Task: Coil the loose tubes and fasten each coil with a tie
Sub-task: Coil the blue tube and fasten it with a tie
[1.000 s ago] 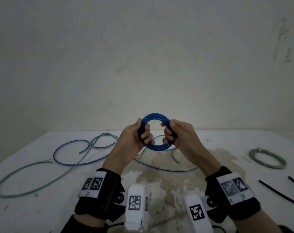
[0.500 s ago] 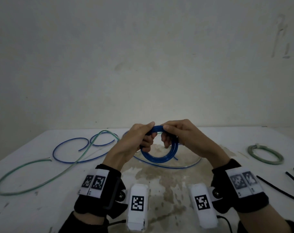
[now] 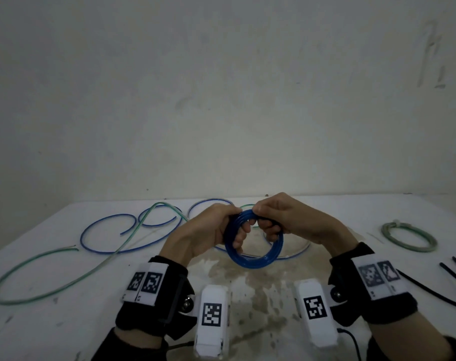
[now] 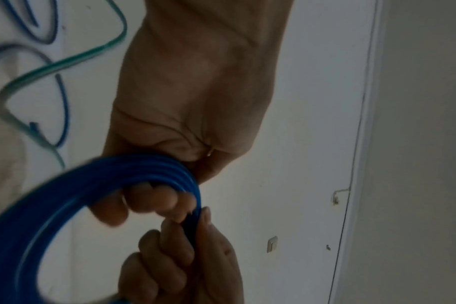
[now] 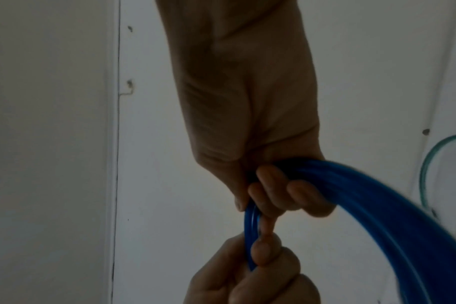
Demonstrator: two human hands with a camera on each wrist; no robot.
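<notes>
Blue coil [image 3: 255,252] hangs above the tabletop's [image 3: 52,321] near middle, gripped at its top by both hands. Left hand [image 3: 208,230] curls its fingers through the ring from the left; right hand [image 3: 286,220] pinches the strands from the right, knuckles almost touching. Black ties [image 3: 430,290] lie near the right edge, a fastened green coil [image 3: 409,237] beyond them. Loose blue tube [image 3: 109,225] and green tube [image 3: 65,280] sprawl toward the far left.

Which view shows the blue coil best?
The head view: the whole blue coil shows as a ring, held above the table by the left hand and right hand. Each wrist view shows only a blurred arc of it and the gripping fingers.
</notes>
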